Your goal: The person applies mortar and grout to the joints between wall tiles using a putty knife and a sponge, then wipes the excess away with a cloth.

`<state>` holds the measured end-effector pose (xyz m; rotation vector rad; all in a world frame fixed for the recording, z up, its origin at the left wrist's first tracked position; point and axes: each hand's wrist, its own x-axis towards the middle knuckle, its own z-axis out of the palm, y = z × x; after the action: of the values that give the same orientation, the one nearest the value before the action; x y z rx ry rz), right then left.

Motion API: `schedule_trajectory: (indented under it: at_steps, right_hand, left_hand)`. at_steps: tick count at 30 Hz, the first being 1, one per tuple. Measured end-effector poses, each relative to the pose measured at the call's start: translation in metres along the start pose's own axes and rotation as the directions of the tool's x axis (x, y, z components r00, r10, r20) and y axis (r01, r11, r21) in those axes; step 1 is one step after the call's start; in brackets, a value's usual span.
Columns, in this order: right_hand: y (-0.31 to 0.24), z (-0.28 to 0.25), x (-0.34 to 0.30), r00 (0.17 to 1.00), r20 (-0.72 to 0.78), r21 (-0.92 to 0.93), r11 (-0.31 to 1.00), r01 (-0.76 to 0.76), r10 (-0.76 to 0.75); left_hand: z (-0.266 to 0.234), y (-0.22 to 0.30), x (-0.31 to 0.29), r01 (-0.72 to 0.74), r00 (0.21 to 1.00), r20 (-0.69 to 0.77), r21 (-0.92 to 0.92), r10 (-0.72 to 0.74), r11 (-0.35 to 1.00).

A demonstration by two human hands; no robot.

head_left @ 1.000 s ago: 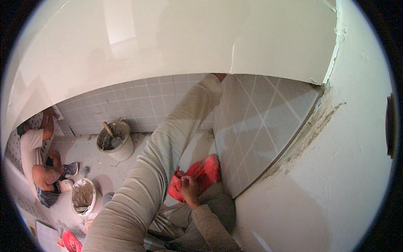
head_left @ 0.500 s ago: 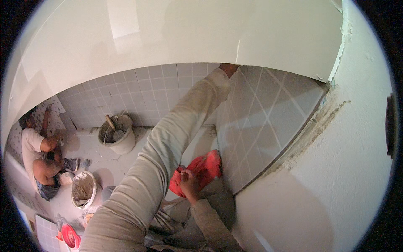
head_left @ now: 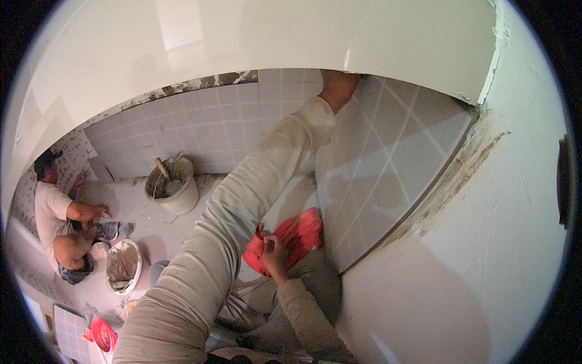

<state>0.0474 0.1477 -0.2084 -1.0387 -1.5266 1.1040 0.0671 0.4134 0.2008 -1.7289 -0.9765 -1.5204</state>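
Note:
My left arm stretches up and away to the corner of the tiled walls. There my left hand [head_left: 339,88] is at the lower edge of a large smooth cream surface [head_left: 242,42], against the grey tiles. Its fingers are hidden by that edge, so whether they hold anything is unclear. Lower down, close to my knee, my right hand [head_left: 274,253] is closed on a crumpled red cloth [head_left: 300,233]. A small tip of it sticks up above my fingers, and the rest drapes away toward the tiled wall [head_left: 382,164] on the right.
A bucket of mortar [head_left: 179,197] with a wooden-handled tool [head_left: 161,167] stands by the far wall. Nearer is a second bucket [head_left: 142,276]. A co-worker [head_left: 57,212] squats at the left. A red basin [head_left: 104,333] and a tiled panel [head_left: 70,330] are at lower left.
My view has shifted a little, and more of my left hand shows below the cream edge. My right hand stays closed on the red cloth. The co-worker's head and arm have shifted slightly.

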Motion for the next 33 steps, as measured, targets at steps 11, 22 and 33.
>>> schedule_trajectory:
  at_steps: [11,22,33]
  right_hand:
    - [-0.005,-0.006,0.003,0.999,-0.006,-0.039,0.998,0.050,-0.050]
    - [0.002,-0.004,0.019,0.982,0.145,-0.305,0.950,-0.071,0.120]
    - [0.006,-0.005,0.023,0.997,0.079,0.169,0.986,0.007,-0.021]
  left_hand:
    - [-0.021,0.040,0.014,0.205,0.928,-0.190,-0.462,-0.322,0.863]
    - [-0.066,0.102,0.017,0.230,0.890,-0.143,-0.681,-0.434,0.695]
    - [-0.099,0.106,-0.066,0.356,0.585,0.411,-0.905,-0.699,-0.234]
